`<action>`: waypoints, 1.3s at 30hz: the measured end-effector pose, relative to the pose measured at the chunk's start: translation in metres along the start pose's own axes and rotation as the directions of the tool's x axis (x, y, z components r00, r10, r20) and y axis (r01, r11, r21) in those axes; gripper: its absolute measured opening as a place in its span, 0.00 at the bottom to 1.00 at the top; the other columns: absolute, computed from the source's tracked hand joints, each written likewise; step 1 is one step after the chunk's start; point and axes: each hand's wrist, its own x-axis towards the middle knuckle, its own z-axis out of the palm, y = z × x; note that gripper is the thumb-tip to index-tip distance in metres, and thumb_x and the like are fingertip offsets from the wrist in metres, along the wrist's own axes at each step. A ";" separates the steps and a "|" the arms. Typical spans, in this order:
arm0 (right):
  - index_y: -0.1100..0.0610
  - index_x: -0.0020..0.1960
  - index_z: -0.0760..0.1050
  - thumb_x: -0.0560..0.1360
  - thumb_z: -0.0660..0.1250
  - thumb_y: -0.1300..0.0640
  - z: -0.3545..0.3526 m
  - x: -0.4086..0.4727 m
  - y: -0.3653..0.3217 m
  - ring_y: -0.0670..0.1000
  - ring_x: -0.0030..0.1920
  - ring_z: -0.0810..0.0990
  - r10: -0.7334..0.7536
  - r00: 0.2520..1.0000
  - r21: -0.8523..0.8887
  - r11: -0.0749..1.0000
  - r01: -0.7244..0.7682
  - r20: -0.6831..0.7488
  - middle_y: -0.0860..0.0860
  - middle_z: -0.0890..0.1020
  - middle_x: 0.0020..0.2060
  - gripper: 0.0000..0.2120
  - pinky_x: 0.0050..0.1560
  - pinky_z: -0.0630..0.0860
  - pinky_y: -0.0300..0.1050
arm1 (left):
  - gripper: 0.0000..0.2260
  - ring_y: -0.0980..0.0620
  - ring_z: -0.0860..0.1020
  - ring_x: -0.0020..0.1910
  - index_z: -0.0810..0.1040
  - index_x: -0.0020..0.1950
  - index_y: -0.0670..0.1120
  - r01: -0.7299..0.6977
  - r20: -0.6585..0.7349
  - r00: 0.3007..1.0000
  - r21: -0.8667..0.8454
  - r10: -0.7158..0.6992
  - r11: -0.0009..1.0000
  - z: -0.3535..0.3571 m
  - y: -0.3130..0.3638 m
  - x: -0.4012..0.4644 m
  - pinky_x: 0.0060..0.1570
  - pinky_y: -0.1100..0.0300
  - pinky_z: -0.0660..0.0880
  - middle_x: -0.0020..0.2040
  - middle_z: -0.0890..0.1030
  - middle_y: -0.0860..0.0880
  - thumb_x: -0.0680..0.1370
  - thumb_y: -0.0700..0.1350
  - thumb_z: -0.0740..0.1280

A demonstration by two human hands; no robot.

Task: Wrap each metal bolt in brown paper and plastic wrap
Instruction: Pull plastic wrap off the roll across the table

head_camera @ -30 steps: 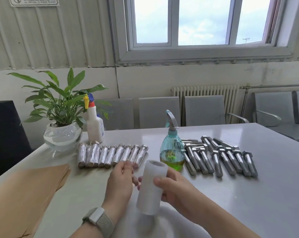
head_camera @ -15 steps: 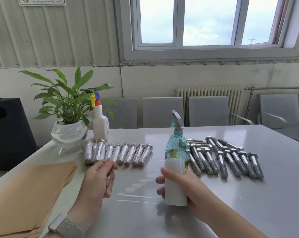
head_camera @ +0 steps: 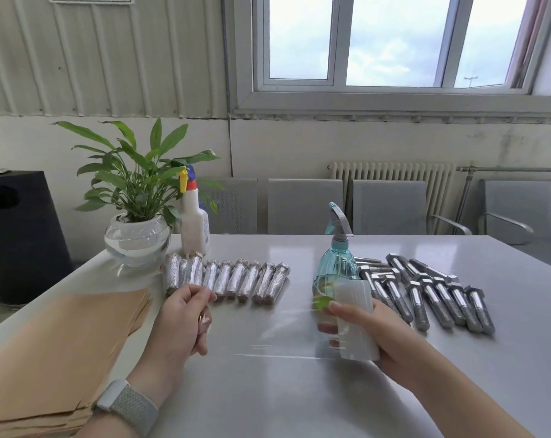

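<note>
Right hand (head_camera: 372,330) gripped the plastic wrap roll (head_camera: 355,320) upright by its body; left hand (head_camera: 185,320) pinched the film's free edge, sheet (head_camera: 277,339) stretched between them just above the table (head_camera: 299,399). Film looked thin, clingy, prone to folding: better held at the corners, kept taut. Bare bolts (head_camera: 432,298) lay right of the roll, likely heavy and slick.

Bright daylight scene, light entering through large window (head_camera: 391,42) at top; sky beyond nearly washed out. Glossy table (head_camera: 457,390) mirrors window as broad pale glare across middle and right. Shadows soft, faint, falling toward camera under bare bolts (head_camera: 438,295) and blue spray bottle (head_camera: 335,267). Wide-angle distortion: window frame and wall panels lean and bow toward edges. Slight motion blur on right hand (head_camera: 375,330) and plastic wrap roll (head_camera: 356,320); stretched film shows as thin glinting streaks. Centre reasonably sharp.
</note>
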 end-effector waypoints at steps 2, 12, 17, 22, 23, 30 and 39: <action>0.60 0.52 0.81 0.57 0.82 0.47 -0.001 0.001 0.001 0.59 0.39 0.82 0.003 0.999 0.004 1.000 -0.003 0.037 0.61 0.82 0.44 0.29 0.41 0.80 0.53 | 0.09 0.52 0.63 0.15 0.74 0.45 0.40 -0.006 0.011 1.000 0.011 0.006 1.000 -0.001 -0.001 0.000 0.18 0.69 0.57 0.22 0.66 0.51 0.83 0.42 0.59; 0.59 0.54 0.81 0.65 0.76 0.50 -0.017 -0.001 -0.004 0.55 0.40 0.83 0.076 0.993 0.042 0.996 -0.081 0.095 0.56 0.83 0.39 0.21 0.39 0.80 0.50 | 0.09 0.54 0.58 0.14 0.72 0.45 0.41 -0.013 -0.041 0.999 -0.041 0.011 0.999 -0.018 -0.002 0.010 0.21 0.70 0.53 0.21 0.63 0.51 0.83 0.42 0.58; 0.60 0.58 0.78 0.60 0.80 0.51 -0.022 0.002 -0.002 0.53 0.40 0.83 0.047 0.999 -0.030 0.998 -0.048 -0.013 0.58 0.83 0.43 0.30 0.39 0.81 0.48 | 0.08 0.54 0.59 0.14 0.71 0.45 0.41 -0.030 -0.029 0.999 -0.020 0.029 0.999 -0.022 0.002 0.011 0.20 0.70 0.54 0.22 0.62 0.51 0.83 0.42 0.59; 0.64 0.60 0.74 0.64 0.80 0.48 -0.023 0.004 0.000 0.58 0.38 0.82 0.063 0.997 -0.003 0.998 -0.063 -0.039 0.59 0.83 0.40 0.32 0.37 0.80 0.50 | 0.08 0.54 0.58 0.14 0.70 0.46 0.41 -0.036 -0.018 0.999 -0.040 0.035 0.999 -0.024 0.006 0.011 0.21 0.69 0.52 0.22 0.62 0.52 0.83 0.42 0.59; 0.63 0.61 0.73 0.66 0.79 0.46 -0.025 0.004 -0.001 0.58 0.39 0.82 0.096 0.995 0.023 0.995 -0.095 -0.025 0.59 0.82 0.40 0.32 0.38 0.80 0.51 | 0.08 0.54 0.57 0.14 0.70 0.45 0.41 -0.034 -0.017 0.999 -0.051 0.033 0.998 -0.025 0.007 0.010 0.22 0.68 0.52 0.21 0.62 0.52 0.83 0.42 0.59; 0.62 0.60 0.76 0.58 0.79 0.50 -0.044 0.001 -0.018 0.56 0.39 0.83 0.195 0.978 0.044 0.979 -0.198 0.069 0.58 0.83 0.39 0.34 0.39 0.80 0.51 | 0.08 0.56 0.55 0.15 0.70 0.44 0.43 0.073 -0.016 0.997 -0.113 -0.075 0.991 -0.041 0.013 0.014 0.23 0.67 0.49 0.21 0.60 0.52 0.83 0.42 0.59; 0.62 0.56 0.76 0.64 0.77 0.41 -0.067 -0.018 -0.029 0.59 0.39 0.82 0.201 0.970 -0.200 0.953 -0.226 -0.136 0.60 0.83 0.40 0.31 0.37 0.79 0.48 | 0.08 0.53 0.60 0.16 0.71 0.46 0.41 0.234 0.085 0.967 0.055 -0.238 0.971 -0.052 0.009 0.014 0.21 0.72 0.55 0.23 0.64 0.49 0.82 0.43 0.61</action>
